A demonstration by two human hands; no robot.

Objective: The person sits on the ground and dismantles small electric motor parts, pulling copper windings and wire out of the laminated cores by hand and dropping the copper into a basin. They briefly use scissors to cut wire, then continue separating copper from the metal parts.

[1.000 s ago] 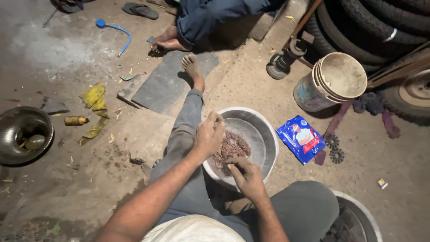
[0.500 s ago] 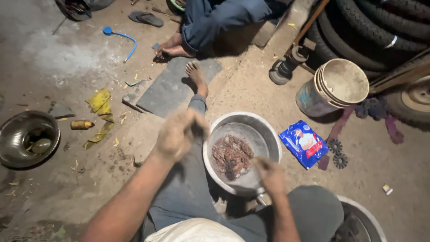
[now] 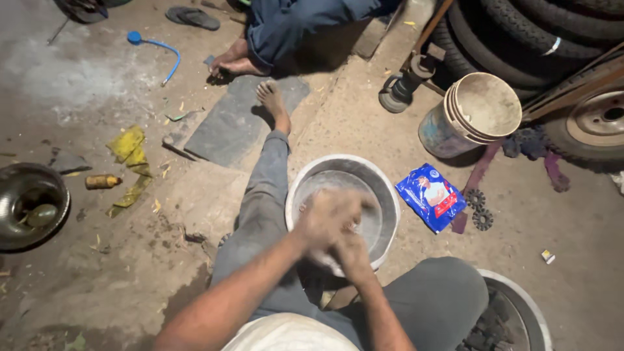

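A round metal basin (image 3: 383, 195), dull grey with a pale rolled rim, sits on the gritty concrete floor just below the centre of the frame, between the person's legs. Both hands meet over its near side and are motion-blurred: the left hand (image 3: 325, 218) lies pressed against the right hand (image 3: 348, 250), fingers curled together, but whether they grip anything cannot be told. Both forearms angle up from the bottom edge. To the right of the basin lies a glossy blue plastic packet (image 3: 430, 196), with 2 small toothed sprockets (image 3: 478, 209) beside it. In the upper right stands a stained, chalky bucket (image 3: 471, 114) near stacked black rubber tyres (image 3: 520, 32).
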